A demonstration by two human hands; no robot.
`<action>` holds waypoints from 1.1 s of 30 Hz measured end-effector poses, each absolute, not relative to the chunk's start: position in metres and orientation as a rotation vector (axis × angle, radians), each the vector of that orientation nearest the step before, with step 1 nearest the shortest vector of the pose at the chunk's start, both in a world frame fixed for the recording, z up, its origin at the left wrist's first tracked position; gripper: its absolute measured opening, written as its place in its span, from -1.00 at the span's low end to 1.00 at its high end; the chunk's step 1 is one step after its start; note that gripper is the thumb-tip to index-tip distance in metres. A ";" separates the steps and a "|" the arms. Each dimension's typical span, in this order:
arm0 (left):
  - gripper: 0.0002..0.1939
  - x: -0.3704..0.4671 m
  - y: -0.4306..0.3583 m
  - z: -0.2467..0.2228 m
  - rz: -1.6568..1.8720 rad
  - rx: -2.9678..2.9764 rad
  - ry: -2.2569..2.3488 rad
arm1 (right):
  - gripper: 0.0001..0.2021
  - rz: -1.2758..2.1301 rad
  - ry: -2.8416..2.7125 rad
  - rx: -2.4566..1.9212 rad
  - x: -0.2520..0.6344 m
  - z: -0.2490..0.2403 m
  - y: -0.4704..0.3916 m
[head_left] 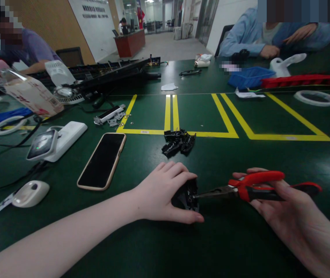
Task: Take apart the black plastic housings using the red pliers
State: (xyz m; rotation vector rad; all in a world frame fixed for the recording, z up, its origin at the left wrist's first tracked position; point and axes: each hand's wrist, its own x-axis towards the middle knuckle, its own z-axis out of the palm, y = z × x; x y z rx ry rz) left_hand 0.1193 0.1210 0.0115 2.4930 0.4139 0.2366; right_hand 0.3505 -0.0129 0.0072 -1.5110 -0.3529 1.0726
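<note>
My left hand (169,193) is closed around a small black plastic part (190,196) on the green table, thumb on the near side and fingers over the far side. In my right hand (281,204) are red-and-black needle-nose pliers (254,187). Their long thin tips reach left and touch the part's inner side; whether they pinch something there I cannot tell. A small heap of black plastic pieces (179,142) lies just beyond my left hand.
To the left lie a phone (102,161), a white power bank (69,141) with a watch-like device (42,144), and a beige mouse (31,194). Metal bits (115,117) sit by yellow tape lines. A blue tray (250,77) stands far right. Two people sit across the table.
</note>
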 end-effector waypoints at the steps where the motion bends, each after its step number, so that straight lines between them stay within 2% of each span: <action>1: -0.21 0.119 0.121 0.012 0.239 2.492 0.407 | -0.50 1.069 -0.341 -1.510 0.351 0.008 -0.013; 6: -0.27 0.119 0.119 0.017 0.232 2.473 0.434 | -0.51 1.106 -0.286 -1.495 0.358 0.005 -0.017; 17: -0.26 0.117 0.119 0.015 0.279 2.494 0.394 | -0.37 1.059 -0.065 -1.515 0.353 0.011 -0.010; 21: -0.21 0.117 0.116 0.012 0.310 2.568 0.421 | -0.35 1.085 -0.109 -1.500 0.357 0.006 -0.015; 26: -0.05 0.118 0.112 0.011 0.310 2.694 0.471 | -0.38 1.073 -0.197 -1.519 0.360 -0.002 -0.018; 33: 0.03 0.116 0.111 0.008 0.331 2.779 0.433 | -0.28 0.993 -0.203 -1.549 0.353 0.002 -0.011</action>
